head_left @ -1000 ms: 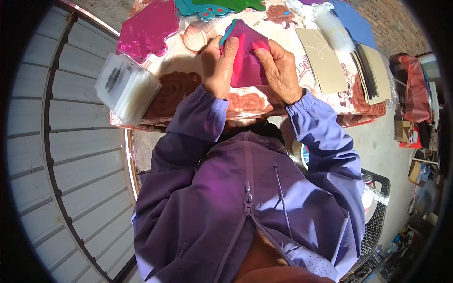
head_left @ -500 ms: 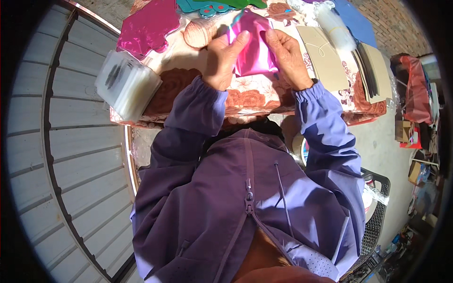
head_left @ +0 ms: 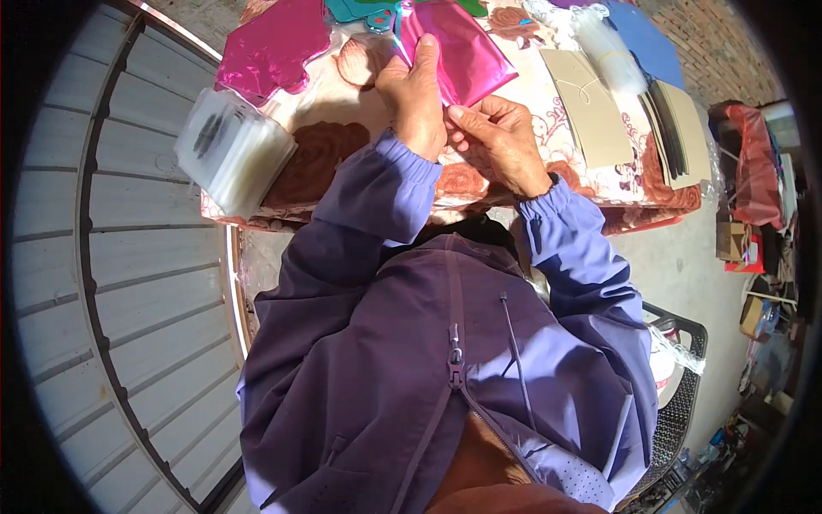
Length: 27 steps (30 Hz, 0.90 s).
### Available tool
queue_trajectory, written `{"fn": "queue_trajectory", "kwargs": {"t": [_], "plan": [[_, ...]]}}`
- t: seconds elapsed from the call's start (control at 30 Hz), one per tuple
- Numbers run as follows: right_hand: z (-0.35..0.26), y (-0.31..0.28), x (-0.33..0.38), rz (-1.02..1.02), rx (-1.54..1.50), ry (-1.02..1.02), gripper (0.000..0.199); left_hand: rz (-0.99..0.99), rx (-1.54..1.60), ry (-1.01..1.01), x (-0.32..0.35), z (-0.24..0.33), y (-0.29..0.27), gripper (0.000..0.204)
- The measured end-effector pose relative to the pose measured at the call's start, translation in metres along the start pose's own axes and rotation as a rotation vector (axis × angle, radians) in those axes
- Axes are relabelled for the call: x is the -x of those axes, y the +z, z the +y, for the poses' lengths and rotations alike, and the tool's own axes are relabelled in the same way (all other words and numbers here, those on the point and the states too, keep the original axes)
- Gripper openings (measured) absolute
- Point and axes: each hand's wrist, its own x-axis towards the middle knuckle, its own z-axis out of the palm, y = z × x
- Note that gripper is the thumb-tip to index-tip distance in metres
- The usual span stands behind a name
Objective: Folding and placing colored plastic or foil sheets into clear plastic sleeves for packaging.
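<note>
Floral tabletop [head_left: 330, 147], head view. Packet [head_left: 467, 60], pink: long axis running away, far end leaning left. Left hand [head_left: 413, 96]: gripping left edge, thumb uppermost. Right hand [head_left: 507, 141]: fingertips pinched at near-left corner; packet ahead of both hands.

makeshift workshop, by the look: flower-patterned tablecloth [head_left: 330, 158] under the fingers [head_left: 425, 56], stacked clear plastic bags [head_left: 235, 154] left of them, ribbed metal panelling [head_left: 154, 283] farther left, brickwork [head_left: 711, 38] beyond, far right, boxes [head_left: 731, 240] amid clutter
</note>
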Motion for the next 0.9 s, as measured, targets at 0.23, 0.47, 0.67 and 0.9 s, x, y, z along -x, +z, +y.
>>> {"fn": "queue_trajectory", "kwargs": {"t": [0.23, 0.47, 0.67, 0.9], "plan": [[0.008, 0.004, 0.0, 0.038, -0.097, -0.069, 0.012, -0.027, -0.016, 0.078, 0.005, 0.006, 0.005, 0.031], [-0.007, -0.001, 0.005, 0.052, -0.03, -0.15, 0.012, -0.091, -0.048, 0.266, 0.009, 0.014, -0.001, 0.028], [-0.03, -0.015, 0.01, 0.155, 0.247, -0.286, 0.014, -0.286, -0.006, 0.158, 0.003, 0.013, -0.02, 0.025], [-0.028, -0.006, 0.021, 0.224, 0.26, -0.412, 0.014, -0.566, 0.413, -0.207, 0.0, 0.027, -0.025, 0.025]]}}
